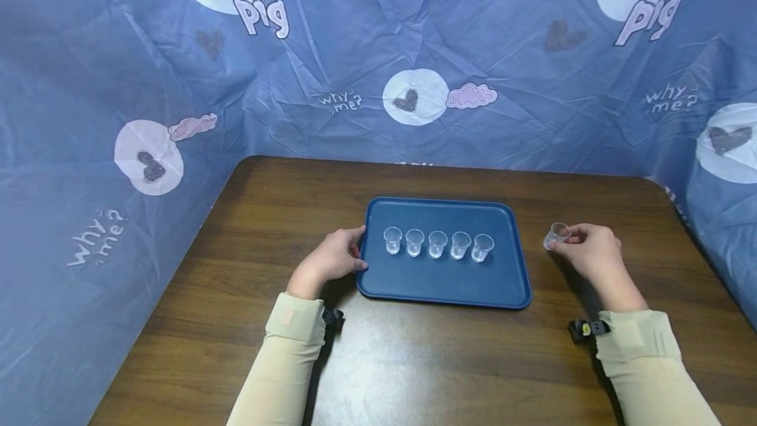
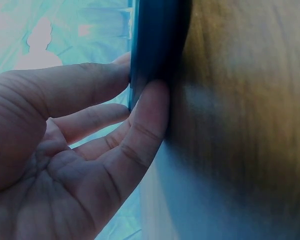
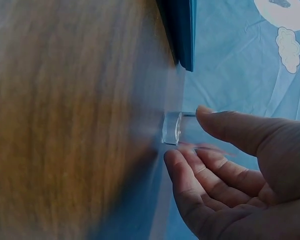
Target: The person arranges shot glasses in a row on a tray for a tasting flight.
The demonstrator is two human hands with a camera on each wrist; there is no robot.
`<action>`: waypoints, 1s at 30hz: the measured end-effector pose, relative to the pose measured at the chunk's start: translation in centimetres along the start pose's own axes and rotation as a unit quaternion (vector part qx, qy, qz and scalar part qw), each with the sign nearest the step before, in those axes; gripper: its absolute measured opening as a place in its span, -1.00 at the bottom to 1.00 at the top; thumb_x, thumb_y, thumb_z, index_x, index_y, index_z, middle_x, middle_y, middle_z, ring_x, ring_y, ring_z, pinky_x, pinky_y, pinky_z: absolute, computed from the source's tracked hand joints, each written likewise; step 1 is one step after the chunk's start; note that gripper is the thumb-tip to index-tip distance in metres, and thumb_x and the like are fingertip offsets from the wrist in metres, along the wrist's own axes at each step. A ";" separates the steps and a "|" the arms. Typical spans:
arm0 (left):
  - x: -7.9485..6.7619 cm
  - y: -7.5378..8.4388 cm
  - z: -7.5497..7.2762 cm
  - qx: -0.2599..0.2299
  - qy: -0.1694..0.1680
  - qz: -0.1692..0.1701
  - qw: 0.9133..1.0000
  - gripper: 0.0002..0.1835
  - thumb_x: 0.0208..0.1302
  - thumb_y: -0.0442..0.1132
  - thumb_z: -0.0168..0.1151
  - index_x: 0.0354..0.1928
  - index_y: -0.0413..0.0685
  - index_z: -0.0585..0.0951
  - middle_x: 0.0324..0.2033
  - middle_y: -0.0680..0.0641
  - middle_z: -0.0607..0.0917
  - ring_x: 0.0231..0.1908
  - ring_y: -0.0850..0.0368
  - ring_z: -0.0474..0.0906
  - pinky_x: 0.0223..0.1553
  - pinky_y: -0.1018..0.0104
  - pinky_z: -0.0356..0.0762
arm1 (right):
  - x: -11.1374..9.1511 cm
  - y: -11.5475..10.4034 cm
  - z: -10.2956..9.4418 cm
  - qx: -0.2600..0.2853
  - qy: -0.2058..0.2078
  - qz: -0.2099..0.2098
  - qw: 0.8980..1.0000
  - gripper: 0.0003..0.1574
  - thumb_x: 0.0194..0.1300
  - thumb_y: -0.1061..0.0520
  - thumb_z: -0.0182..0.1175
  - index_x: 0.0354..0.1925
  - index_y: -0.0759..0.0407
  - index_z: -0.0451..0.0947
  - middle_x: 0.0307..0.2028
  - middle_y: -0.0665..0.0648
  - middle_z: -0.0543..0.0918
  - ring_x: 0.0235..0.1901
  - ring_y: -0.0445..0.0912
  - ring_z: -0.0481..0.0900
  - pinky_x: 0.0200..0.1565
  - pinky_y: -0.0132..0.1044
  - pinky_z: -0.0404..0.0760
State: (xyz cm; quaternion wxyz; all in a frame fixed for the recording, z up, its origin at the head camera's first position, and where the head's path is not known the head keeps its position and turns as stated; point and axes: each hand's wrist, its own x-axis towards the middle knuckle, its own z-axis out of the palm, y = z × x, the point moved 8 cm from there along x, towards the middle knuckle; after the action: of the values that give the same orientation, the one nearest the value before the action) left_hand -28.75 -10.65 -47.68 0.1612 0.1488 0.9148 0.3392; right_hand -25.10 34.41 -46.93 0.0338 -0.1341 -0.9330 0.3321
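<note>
On the blue tray (image 1: pixel 437 288), several small clear cups (image 1: pixel 437 244) stand upright in a row. My left hand (image 1: pixel 331 256) grips the tray's left edge; its thumb (image 2: pixel 95 85) meets the rim, and a finger (image 2: pixel 145 115) lies low against the side near the tabletop. Right of the tray, my right hand (image 1: pixel 591 252) holds another clear cup (image 1: pixel 556 235) between thumb and fingers. In the right wrist view this cup (image 3: pixel 171 128) has its thick base toward the wood; whether it touches the table I cannot tell.
The brown wooden table (image 1: pixel 437 354) extends around the tray on all sides. A blue printed sheet (image 1: pixel 331 38) hangs behind it and along both sides. Dark wrist cameras (image 1: pixel 588 329) sit at both cuffs.
</note>
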 end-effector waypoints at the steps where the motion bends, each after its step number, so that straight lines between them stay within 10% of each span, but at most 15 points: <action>1: 0.0 0.0 0.0 0.001 0.000 0.000 1.000 -0.14 0.15 -0.45 0.49 0.48 -0.36 0.29 -0.42 -0.06 0.62 -0.37 0.09 0.55 -0.15 0.17 0.53 | 0.0 0.0 0.0 0.001 0.000 -0.002 1.000 -0.47 0.26 0.01 0.45 -0.05 0.44 0.61 -0.18 0.38 0.71 0.02 0.37 0.41 0.00 0.21 0.32; 20: 0.1 -0.1 -0.1 0.004 0.002 0.002 1.000 -0.14 0.16 -0.45 0.49 0.48 -0.36 0.29 -0.41 -0.06 0.62 -0.36 0.08 0.55 -0.14 0.17 0.53 | -1.8 -3.2 0.3 0.002 0.004 -0.071 0.997 -0.49 0.29 -0.02 0.44 -0.05 0.41 0.64 -0.23 0.30 0.74 -0.20 0.18 0.68 -0.09 0.08 0.45; 30: 0.2 0.0 0.0 0.006 0.001 0.006 1.000 -0.15 0.15 -0.45 0.48 0.47 -0.38 0.30 -0.42 -0.06 0.61 -0.37 0.09 0.55 -0.15 0.16 0.53 | -3.2 -6.1 1.9 0.026 -0.037 -0.112 0.993 -0.58 0.25 0.09 0.47 -0.09 0.39 0.66 -0.27 0.24 0.74 -0.25 0.08 0.72 -0.40 -0.31 0.60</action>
State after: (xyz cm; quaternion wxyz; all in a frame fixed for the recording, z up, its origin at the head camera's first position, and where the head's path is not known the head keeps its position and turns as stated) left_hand -28.92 -10.58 -47.73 0.1571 0.1545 0.9161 0.3350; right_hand -23.68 27.80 -44.53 0.0392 -0.0157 -0.9338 0.3552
